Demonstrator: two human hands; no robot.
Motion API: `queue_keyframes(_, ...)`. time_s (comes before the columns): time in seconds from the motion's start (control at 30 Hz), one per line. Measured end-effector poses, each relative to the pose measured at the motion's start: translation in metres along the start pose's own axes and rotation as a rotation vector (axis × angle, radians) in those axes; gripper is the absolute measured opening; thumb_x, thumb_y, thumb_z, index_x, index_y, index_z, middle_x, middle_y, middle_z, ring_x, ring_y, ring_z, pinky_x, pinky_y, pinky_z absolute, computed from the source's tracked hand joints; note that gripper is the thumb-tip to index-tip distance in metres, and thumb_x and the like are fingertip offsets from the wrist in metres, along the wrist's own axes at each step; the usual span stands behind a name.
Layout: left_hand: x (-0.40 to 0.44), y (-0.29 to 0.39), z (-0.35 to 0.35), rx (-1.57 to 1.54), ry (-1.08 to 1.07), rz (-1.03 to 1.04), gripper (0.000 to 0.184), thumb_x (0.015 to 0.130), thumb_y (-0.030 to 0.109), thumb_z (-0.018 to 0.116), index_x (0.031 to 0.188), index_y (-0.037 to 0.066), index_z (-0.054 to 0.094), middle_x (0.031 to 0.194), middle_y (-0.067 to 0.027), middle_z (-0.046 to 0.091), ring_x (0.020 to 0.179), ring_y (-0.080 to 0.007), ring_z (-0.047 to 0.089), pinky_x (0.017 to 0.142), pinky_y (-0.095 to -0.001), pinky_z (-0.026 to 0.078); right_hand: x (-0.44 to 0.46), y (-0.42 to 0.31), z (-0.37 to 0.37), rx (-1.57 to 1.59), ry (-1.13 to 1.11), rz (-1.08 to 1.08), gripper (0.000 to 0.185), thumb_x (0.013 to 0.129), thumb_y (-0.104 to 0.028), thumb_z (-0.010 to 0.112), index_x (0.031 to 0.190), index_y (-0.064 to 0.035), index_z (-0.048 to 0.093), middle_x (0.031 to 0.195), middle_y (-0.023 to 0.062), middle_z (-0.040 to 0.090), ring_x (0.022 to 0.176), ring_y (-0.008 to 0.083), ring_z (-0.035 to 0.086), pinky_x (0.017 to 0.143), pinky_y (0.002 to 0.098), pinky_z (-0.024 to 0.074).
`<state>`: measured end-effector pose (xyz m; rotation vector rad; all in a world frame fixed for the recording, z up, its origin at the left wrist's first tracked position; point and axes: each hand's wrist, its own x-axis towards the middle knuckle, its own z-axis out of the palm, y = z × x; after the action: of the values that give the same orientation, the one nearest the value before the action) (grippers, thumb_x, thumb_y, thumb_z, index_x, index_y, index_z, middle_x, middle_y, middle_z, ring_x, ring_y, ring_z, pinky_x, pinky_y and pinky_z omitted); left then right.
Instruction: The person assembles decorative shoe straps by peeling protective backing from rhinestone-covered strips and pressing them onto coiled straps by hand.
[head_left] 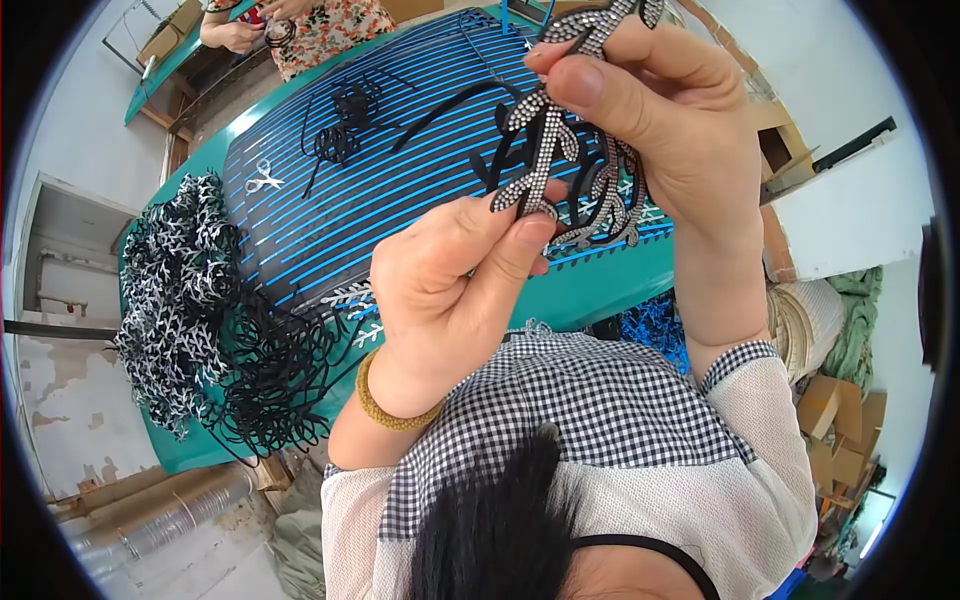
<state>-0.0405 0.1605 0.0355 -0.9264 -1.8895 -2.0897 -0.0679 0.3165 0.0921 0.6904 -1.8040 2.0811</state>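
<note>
Trim (545,150) with rows of small sparkling stones and leaf-shaped branches is held up over the right part of the table (600,292), and its upper end reaches the top edge of the view. The left hand (440,270) has thumb and forefinger closed on the trim's lower end. The right hand (680,120) pinches it higher up between thumb and fingers. More dark, looped trim hangs between and behind the two hands, and partly hides the far side of the mat's near right corner.

Beneath lies a dark mat (420,180) with blue stripes, with the green table edge showing as a band along its near side and its left side. The scissors (264,178) rest near the mat's left edge, well apart from both hands. Striped mat shows between them and the black tangle (340,125) farther in.

A tall heap of black-and-white leafy strips (175,290) fills the table's left side, close against the mat's edge. Loose black cords (265,370) lie just beside it, some hanging over the near edge. Across the table, another person (335,30) holds a dark coil (280,33). Cardboard boxes (840,425) stand at the right, beyond the right arm.
</note>
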Motion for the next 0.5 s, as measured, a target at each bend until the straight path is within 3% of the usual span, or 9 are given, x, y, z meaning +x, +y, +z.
queue_keyframes(0.03, 0.0, 0.0, -0.001, 0.018, -0.009, -0.003, 0.013, 0.082, 0.001, 0.051, 0.09, -0.008, 0.057, 0.088, -0.0162, 0.061, 0.06, -0.0129, 0.06, 0.048, -0.0183, 0.047, 0.002, -0.005, 0.009, 0.008, 0.04, 0.022, 0.011, 0.07, -0.004, 0.066, 0.078, 0.0018, 0.062, 0.073, 0.0106, 0.063, 0.066, 0.0125, 0.06, 0.056, 0.0226, 0.0478)
queue_keyframes(0.3, -0.006, -0.018, -0.011, -0.127, -0.059, 0.127, 0.033, 0.075, -0.008, 0.056, 0.107, -0.003, 0.051, 0.1, -0.0258, 0.054, 0.071, -0.0188, 0.061, 0.06, -0.0258, 0.052, 0.011, -0.006, 0.013, -0.3, -0.022, 0.064, 0.017, 0.069, -0.01, 0.07, 0.079, 0.002, 0.064, 0.07, 0.0092, 0.063, 0.062, 0.0068, 0.056, 0.051, 0.0173, 0.0427)
queue_keyframes(0.5, -0.009, -0.011, -0.021, -0.202, 0.0, -0.028, 0.034, 0.074, -0.008, 0.056, 0.108, -0.004, 0.051, 0.102, -0.0277, 0.052, 0.073, -0.0198, 0.061, 0.064, -0.0274, 0.053, 0.017, 0.001, 0.028, -0.316, 0.012, 0.169, 0.021, 0.071, -0.015, 0.07, 0.08, 0.0033, 0.063, 0.064, 0.0047, 0.061, 0.056, 0.0026, 0.05, 0.047, 0.0161, 0.0378)
